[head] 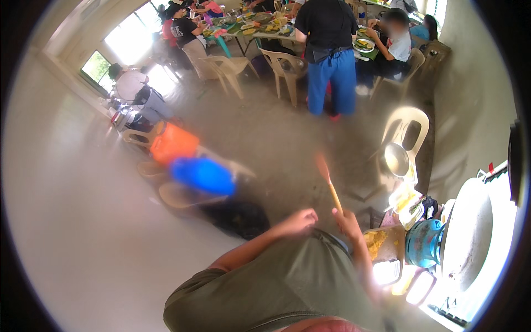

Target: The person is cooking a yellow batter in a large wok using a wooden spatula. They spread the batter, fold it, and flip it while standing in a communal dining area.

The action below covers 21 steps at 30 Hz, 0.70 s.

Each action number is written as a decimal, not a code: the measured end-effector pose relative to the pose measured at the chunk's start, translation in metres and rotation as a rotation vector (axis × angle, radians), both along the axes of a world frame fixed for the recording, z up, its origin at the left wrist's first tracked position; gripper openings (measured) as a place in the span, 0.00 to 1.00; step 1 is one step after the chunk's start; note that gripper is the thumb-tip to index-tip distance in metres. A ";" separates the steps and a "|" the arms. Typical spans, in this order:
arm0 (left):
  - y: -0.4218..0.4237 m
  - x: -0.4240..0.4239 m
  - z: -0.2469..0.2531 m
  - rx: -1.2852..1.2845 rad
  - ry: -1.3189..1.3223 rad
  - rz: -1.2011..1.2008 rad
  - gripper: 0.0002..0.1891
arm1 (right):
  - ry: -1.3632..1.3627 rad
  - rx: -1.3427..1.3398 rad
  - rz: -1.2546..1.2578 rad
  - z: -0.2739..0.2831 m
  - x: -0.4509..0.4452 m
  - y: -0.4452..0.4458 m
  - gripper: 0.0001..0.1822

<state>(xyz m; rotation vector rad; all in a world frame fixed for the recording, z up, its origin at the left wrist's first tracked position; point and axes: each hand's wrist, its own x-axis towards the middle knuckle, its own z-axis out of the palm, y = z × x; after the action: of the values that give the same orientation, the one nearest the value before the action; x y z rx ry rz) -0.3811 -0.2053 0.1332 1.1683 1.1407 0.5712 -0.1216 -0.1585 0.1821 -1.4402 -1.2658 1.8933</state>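
Note:
My right hand (347, 224) is closed around the wooden handle of a spatula (334, 195). Its reddish-brown head points up and away from me, over the floor. In front of my olive shirt, my left hand (300, 222) hovers with its fingers loosely curled. The palm is hidden, and nothing shows sticking out of the hand. To the right of my right arm stands a rectangular tub (394, 240) with yellow food in it. Beside the tub is a blue gas cylinder (424, 244), and a large round metal pan (468, 236) is at the far right.
A plastic chair (408, 120) at right holds a metal bowl (397, 159). On the left are an orange container (174, 143), a blurred blue item (203, 175) and a black bag (240, 218). A person in blue shorts (331, 81) stands ahead, by food-covered tables (286, 36) with several people.

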 end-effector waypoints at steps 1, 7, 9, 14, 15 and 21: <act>0.000 0.001 -0.001 0.011 -0.009 0.004 0.07 | 0.027 -0.043 -0.031 -0.011 0.004 -0.004 0.24; 0.006 -0.001 -0.005 0.002 -0.009 0.033 0.07 | 0.137 -0.090 -0.130 -0.003 -0.004 -0.004 0.27; 0.007 -0.008 -0.014 0.001 -0.028 0.035 0.07 | 0.166 0.092 -0.156 0.012 -0.021 0.007 0.26; 0.030 -0.040 -0.016 0.038 -0.053 0.005 0.08 | 0.068 0.081 -0.017 0.015 -0.052 0.042 0.25; 0.033 -0.055 -0.017 0.040 -0.048 0.002 0.08 | 0.058 0.018 0.030 -0.001 -0.061 0.047 0.25; 0.073 -0.144 -0.012 0.045 -0.059 0.004 0.07 | -0.038 -0.124 -0.023 -0.011 -0.144 0.074 0.24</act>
<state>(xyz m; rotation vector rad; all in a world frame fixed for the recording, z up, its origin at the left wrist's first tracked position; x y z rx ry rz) -0.5252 -0.1321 0.1210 1.1803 1.0847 0.6334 -0.2652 -0.0847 0.1715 -1.5529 -1.1614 1.9691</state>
